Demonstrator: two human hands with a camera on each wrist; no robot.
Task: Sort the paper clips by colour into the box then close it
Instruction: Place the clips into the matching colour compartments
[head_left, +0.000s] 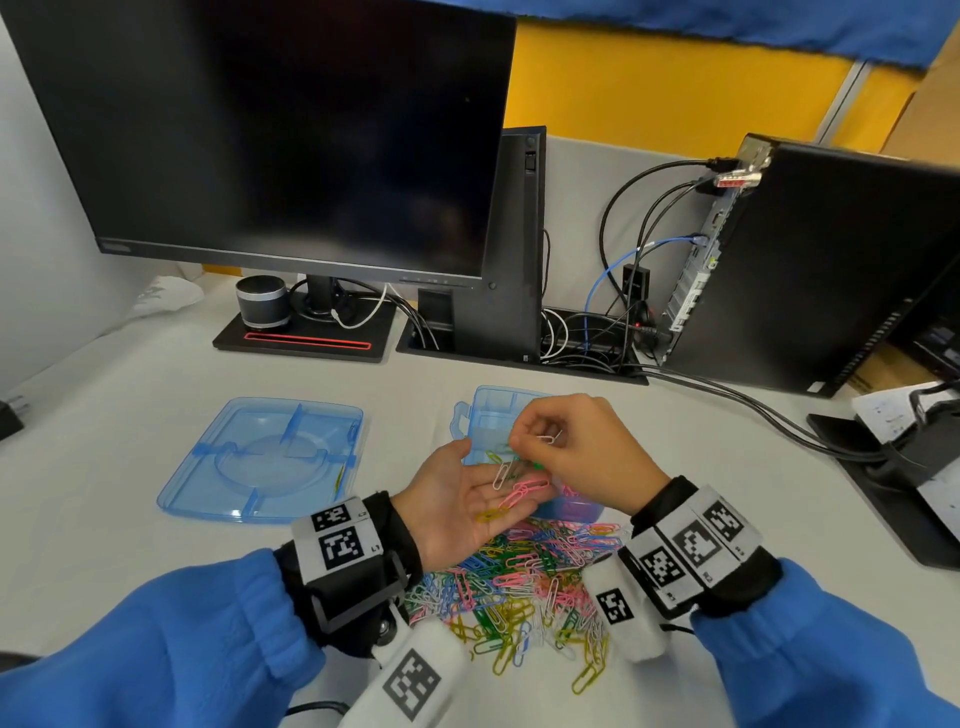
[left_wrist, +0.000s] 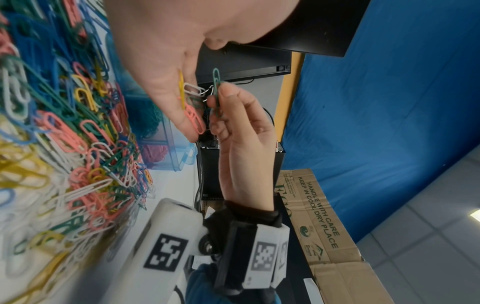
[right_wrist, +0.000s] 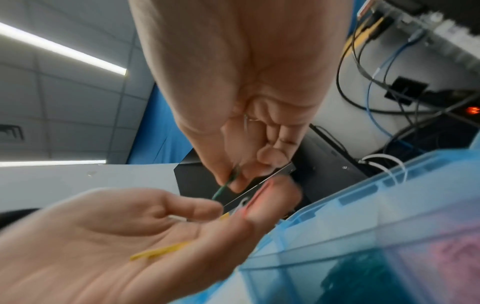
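The left hand (head_left: 457, 499) is lying palm up above the desk (head_left: 104, 467), its fingers relaxed and spread, carrying a few loose paper clips: pink clips (head_left: 522, 492) and a white clip (head_left: 503, 474) on the fingers and a yellow clip (head_left: 491, 515) nearer the palm. The right hand (head_left: 582, 447) is hovering just beside those fingertips, with its thumb and forefinger pinching a green clip (left_wrist: 216, 90); a second white clip (head_left: 551, 438) is tucked in the curled fingers behind. Both hands are sitting over the blue box (head_left: 491, 410), whose near compartments are showing pink and green clips through the clear wall in the right wrist view. The box lid (head_left: 260, 457) is lying open side up on the desk to the left, well apart from the box. A heap of mixed clips (head_left: 519, 587) is spreading over the desk between the two wrists. A dark monitor (head_left: 270, 130) is standing behind, and a computer tower (head_left: 810, 270) with cables is standing to the right
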